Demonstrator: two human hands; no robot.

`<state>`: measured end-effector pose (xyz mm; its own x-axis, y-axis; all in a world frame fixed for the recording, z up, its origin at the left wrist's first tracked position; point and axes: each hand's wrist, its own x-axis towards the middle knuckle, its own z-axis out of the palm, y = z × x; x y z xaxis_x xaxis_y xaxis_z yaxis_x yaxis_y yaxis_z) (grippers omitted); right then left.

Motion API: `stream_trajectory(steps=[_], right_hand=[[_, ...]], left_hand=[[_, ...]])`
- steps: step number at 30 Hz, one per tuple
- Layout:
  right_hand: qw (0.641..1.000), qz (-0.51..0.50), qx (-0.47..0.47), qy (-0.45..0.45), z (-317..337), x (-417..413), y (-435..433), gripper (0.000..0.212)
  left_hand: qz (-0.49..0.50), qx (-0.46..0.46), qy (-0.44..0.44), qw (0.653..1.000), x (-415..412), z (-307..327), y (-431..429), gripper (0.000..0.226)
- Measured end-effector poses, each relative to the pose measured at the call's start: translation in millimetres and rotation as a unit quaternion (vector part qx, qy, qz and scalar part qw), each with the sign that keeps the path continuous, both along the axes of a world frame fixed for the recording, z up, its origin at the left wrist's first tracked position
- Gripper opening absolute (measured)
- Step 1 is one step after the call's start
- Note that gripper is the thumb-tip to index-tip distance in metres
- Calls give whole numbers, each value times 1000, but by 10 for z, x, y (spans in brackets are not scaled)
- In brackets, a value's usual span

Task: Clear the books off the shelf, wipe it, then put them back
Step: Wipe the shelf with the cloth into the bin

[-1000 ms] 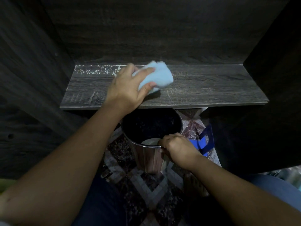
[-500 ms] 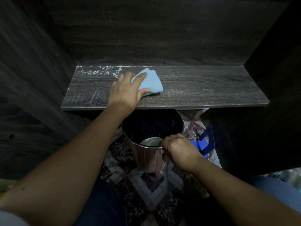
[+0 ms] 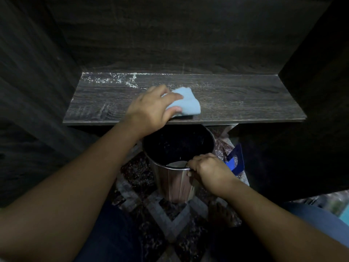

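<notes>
We see the dark wood-grain shelf [image 3: 236, 99] running across the upper middle of the view, set in a dark recess. Our left hand [image 3: 149, 112] rests on it near the front edge, its fingers curled round a pale blue cloth [image 3: 186, 103] that sticks out of the grip toward three o'clock and lies against the board. At ten o'clock from that hand, along the shelf's back edge, we find a patch of white specks [image 3: 111, 79]. At six o'clock from the cloth a metal bin [image 3: 175, 178] stands on the patterned floor [image 3: 170, 214], its dark mouth partly under the shelf's front lip. Our right hand [image 3: 209, 170] grips the bin's near rim at its five o'clock side, fingers hooked over the edge. A blue object [image 3: 235, 159] stands just beside that hand at two o'clock; we cannot tell what it is
</notes>
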<state>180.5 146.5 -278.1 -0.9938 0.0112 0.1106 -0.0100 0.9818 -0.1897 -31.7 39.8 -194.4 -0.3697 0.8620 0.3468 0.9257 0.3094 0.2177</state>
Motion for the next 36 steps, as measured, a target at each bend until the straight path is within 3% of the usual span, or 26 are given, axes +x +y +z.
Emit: stream_trajectory(steps=[4,6,9,11,14,18,20,22,26,29,36], right_hand=[[1000,-4,-10,10,37,9,-16,32],[1000,-5,-6,11,48,3,-23,32],[1000,-5,0,11,57,-17,-26,35],[1000,-1,-2,12,58,-20,-30,34],[1000,1,0,15,66,-18,-48,32],[1000,2,-3,23,97,-43,-91,32],[1000,1,-3,26,113,-66,-116,32],[1000,1,-1,27,120,-94,-139,33],[1000,5,3,24,121,-175,-193,32],[1000,0,3,14,86,-228,-225,29],[999,-1,-39,2,-22,-382,-239,13]], left_hand=[[124,-87,39,988,69,6,67,48],[90,-134,-9,987,80,-56,53,46],[-4,-177,-169,970,57,15,-52,36],[-6,-188,-186,964,35,130,-153,34],[40,-61,-146,987,15,225,-299,36],[86,90,-69,990,163,158,-361,41],[80,70,-44,993,231,27,-377,43],[82,1,-88,993,264,-68,-405,40],[83,37,-82,992,221,-77,-477,41],[104,-34,-103,989,116,-93,-527,36],[199,86,-85,973,-551,103,-512,46]])
